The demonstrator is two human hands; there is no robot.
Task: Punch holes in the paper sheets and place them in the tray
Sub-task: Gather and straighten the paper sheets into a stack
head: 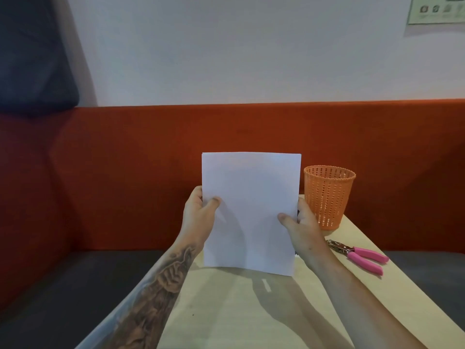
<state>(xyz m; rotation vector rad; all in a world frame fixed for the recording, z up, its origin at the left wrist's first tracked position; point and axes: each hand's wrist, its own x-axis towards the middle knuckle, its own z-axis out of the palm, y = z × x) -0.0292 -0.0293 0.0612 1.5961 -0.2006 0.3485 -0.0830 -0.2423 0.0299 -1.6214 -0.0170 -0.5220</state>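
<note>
From the head camera, both hands hold the paper [250, 212] upright in front of the person, over the pale wooden table [239, 318]. The sheet faces the camera, blank and white. How many sheets are in the stack cannot be told, nor whether the bottom edge touches the table.

The left hand [198, 215] grips the paper's left edge about halfway up. Its thumb is pressed on the front face and its fingers are curled round behind, out of sight. The left forearm carries a large tattoo. The right hand [302, 227] grips the right edge a little lower, in the same way: thumb on the front, fingers hidden behind. So the paper sits between the two hands, pinched at both sides, with its upper half rising above them.

Just to the right of the paper, beyond the right hand, an orange basket [328, 197] with a perforated wall stands upright near the far edge of the table. Nearer the person and right of the right wrist, a hole punch [357, 255] with pink handles lies flat on the table, apart from the hand. A short white mark [266, 285] shows on the table below the paper.

Behind the table runs a red sofa back [151, 159], with a dark cushion [32, 59] at the upper left and a poster [437, 8] on the wall at the upper right.
</note>
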